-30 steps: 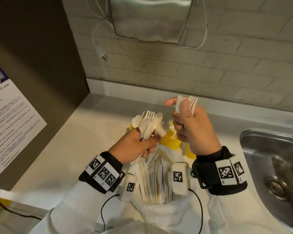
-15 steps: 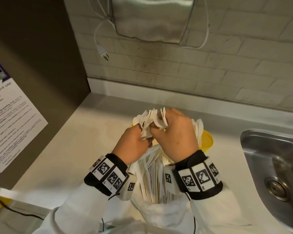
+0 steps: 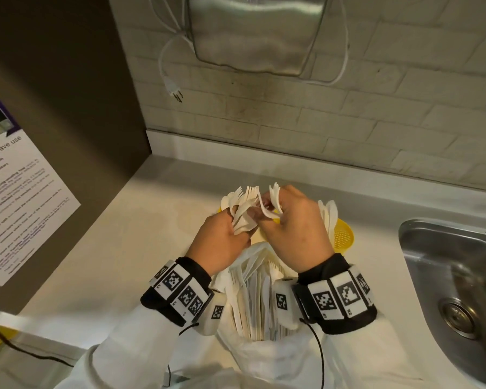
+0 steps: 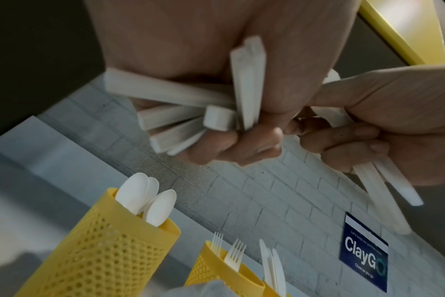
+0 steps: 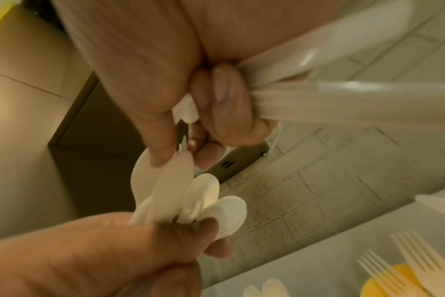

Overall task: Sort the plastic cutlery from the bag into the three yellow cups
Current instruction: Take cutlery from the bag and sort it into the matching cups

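A: Where do we stand on the hands?

B: We see the left hand [image 3: 222,237] clenched round a mixed bundle of white cutlery [image 3: 243,209], spoons and forks fanning out the top. Left wrist view shows the handle ends [image 4: 181,120] splayed out below the fist.

A: And the right?

B: Right hand [image 3: 292,234] is up against the left, fingers curled. It grips a few forks [image 3: 275,195], tines up, and its fingertips [image 5: 163,154] touch the spoon bowls [image 5: 191,197] of the left hand's bundle. We can't tell whether it pinches one of them.

A: Bag?

B: White plastic bag [image 3: 264,357] sits on the counter [image 3: 124,248] right below both wrists, mouth open, plenty of cutlery packed inside it [image 3: 253,299].

A: Cups?

B: Three yellow perforated cups in a row behind the hands. From the left wrist view: spoon cup [image 4: 109,257] on the left, fork cup [image 4: 216,273] in the middle, knife cup on the right, where we only see the knives [image 4: 272,267] sticking up. In the head view the hands cover most of them; only the right-hand cup [image 3: 344,237] shows clearly, knives [image 3: 330,214] leaning on its left rim.

A: Surroundings?

B: Steel sink [image 3: 455,290] at the right of the counter, brick wall behind, a loose plug [image 3: 176,92] hanging from a metal unit [image 3: 258,32], a notice sheet [image 3: 17,192] on the left panel.
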